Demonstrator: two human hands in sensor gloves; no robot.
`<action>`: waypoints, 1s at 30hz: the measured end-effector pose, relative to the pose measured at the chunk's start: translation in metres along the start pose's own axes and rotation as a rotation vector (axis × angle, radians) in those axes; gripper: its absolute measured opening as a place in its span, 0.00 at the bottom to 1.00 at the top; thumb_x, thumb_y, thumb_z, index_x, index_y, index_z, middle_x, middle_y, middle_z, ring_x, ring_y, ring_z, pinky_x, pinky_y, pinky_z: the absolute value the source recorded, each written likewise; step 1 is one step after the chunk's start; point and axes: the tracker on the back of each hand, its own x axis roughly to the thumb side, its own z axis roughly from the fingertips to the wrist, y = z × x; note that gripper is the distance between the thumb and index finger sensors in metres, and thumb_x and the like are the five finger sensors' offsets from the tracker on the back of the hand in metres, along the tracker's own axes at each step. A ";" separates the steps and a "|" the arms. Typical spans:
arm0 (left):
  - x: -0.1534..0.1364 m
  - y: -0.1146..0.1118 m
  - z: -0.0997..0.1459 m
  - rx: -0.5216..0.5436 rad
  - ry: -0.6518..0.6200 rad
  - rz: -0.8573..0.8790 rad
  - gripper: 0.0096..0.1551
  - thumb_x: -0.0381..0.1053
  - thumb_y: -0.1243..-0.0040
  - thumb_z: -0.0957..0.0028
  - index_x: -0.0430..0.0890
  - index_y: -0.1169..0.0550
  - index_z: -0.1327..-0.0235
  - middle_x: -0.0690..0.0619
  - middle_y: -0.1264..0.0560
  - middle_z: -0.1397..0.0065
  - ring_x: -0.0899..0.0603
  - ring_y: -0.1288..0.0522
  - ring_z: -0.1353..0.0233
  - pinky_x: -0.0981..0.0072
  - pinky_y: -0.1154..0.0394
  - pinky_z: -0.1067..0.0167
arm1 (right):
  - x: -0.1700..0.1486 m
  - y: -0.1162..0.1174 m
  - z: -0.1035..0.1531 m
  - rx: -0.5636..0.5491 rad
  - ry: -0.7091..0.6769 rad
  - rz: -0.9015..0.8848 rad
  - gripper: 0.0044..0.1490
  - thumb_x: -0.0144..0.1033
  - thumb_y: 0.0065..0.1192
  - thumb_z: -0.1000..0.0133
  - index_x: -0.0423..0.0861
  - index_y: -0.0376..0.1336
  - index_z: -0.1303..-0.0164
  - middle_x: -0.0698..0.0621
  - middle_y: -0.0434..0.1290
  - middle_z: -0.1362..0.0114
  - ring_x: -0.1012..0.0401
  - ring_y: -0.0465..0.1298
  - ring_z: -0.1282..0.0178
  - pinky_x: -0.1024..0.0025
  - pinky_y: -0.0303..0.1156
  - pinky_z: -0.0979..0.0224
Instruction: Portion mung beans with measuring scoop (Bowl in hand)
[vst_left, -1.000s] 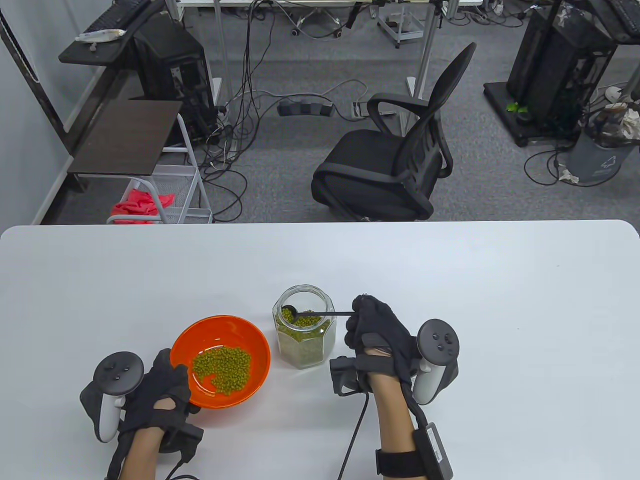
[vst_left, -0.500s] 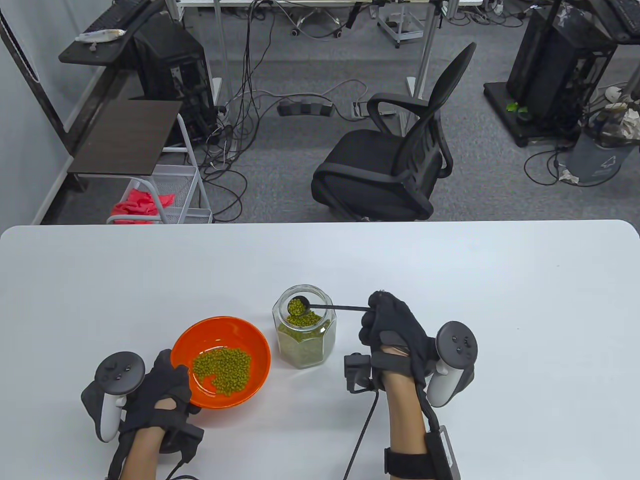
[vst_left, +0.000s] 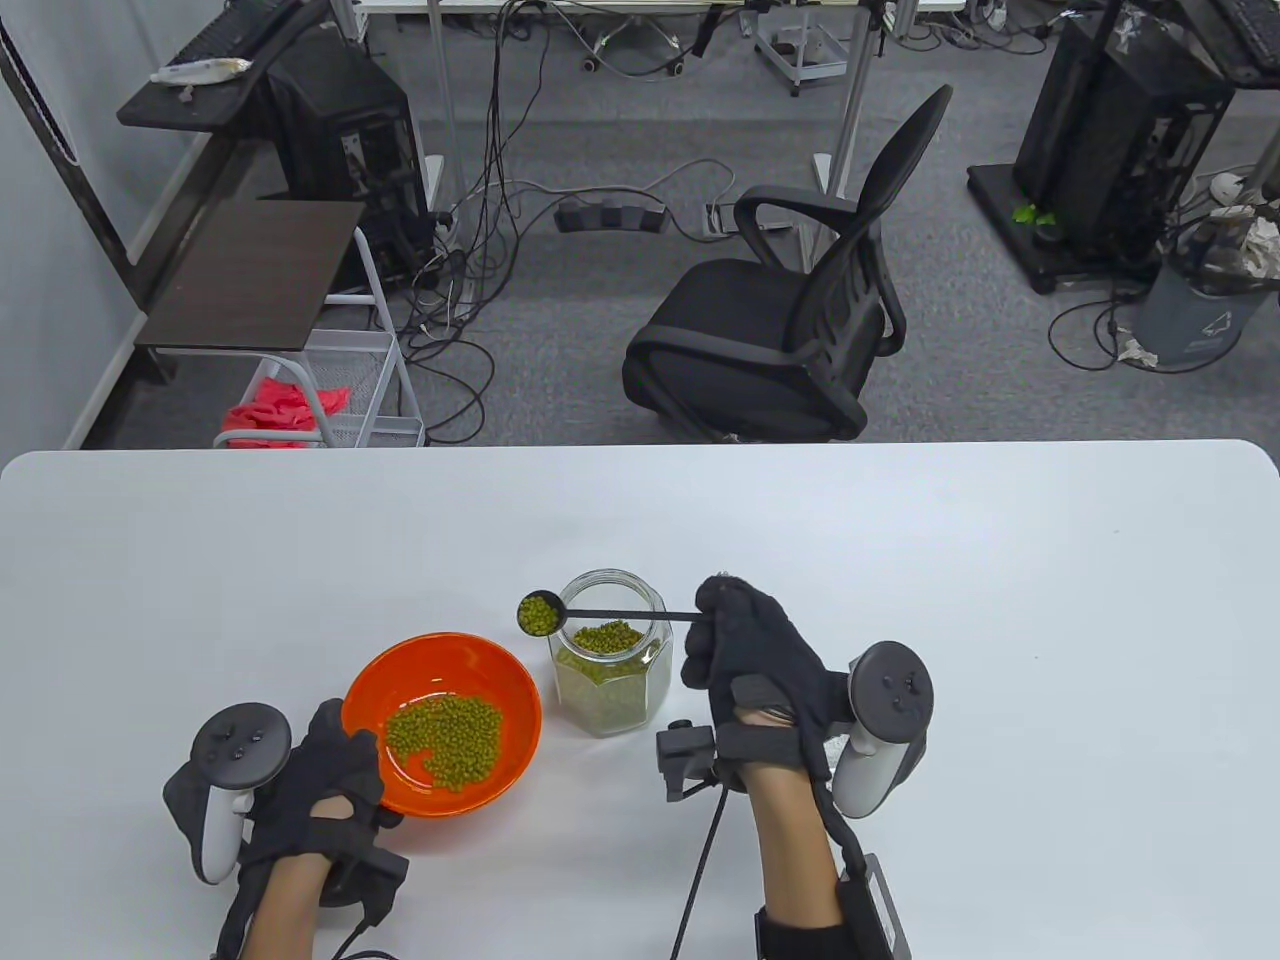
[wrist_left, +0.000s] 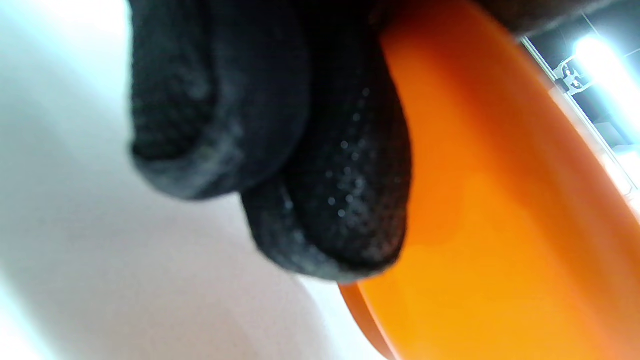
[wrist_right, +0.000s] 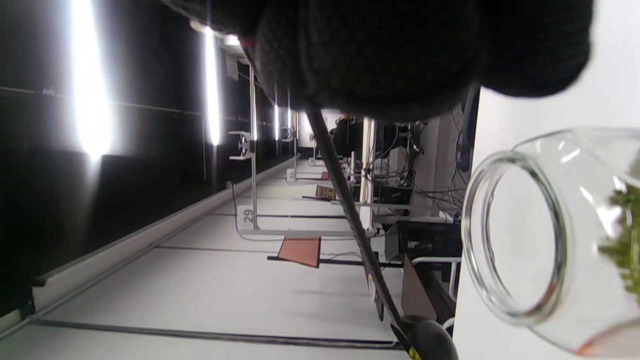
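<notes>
An orange bowl (vst_left: 515, 685) with a pile of mung beans (vst_left: 445, 735) stands left of centre. My left hand (vst_left: 330, 775) grips its near left rim; in the left wrist view my fingers (wrist_left: 330, 200) press against the bowl's outer wall (wrist_left: 500, 225). A clear glass jar (vst_left: 610, 690) of mung beans stands right of the bowl and also shows in the right wrist view (wrist_right: 540, 240). My right hand (vst_left: 740, 650) pinches the handle of a black measuring scoop (vst_left: 541, 612). The scoop head is full of beans and hangs just left of the jar's mouth.
The white table (vst_left: 1000, 600) stretches wide to the right and behind the jar. A black office chair (vst_left: 790, 320) stands on the floor beyond the table's far edge.
My right hand lifted the loaded scoop out of the jar and moved it left, past the jar's rim toward the bowl. My left hand and the bowl have stayed put.
</notes>
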 end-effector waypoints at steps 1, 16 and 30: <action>0.000 0.000 0.000 0.000 0.000 0.000 0.38 0.50 0.46 0.44 0.31 0.40 0.28 0.42 0.23 0.39 0.54 0.07 0.74 0.78 0.09 0.77 | 0.000 0.004 0.001 0.015 -0.003 0.006 0.25 0.38 0.58 0.44 0.36 0.70 0.45 0.39 0.79 0.58 0.56 0.82 0.70 0.47 0.77 0.54; 0.000 0.000 0.000 -0.003 0.000 0.004 0.38 0.50 0.46 0.44 0.31 0.40 0.28 0.42 0.23 0.39 0.54 0.07 0.74 0.78 0.09 0.77 | -0.018 0.060 0.009 0.262 0.000 0.135 0.25 0.35 0.60 0.46 0.36 0.69 0.43 0.36 0.79 0.56 0.53 0.82 0.67 0.43 0.75 0.51; 0.000 0.000 0.000 -0.007 0.000 0.011 0.38 0.50 0.47 0.44 0.31 0.40 0.28 0.42 0.23 0.39 0.54 0.07 0.74 0.78 0.09 0.77 | -0.016 0.095 0.022 0.504 -0.087 0.320 0.26 0.27 0.63 0.48 0.37 0.69 0.40 0.33 0.78 0.50 0.48 0.82 0.60 0.38 0.73 0.46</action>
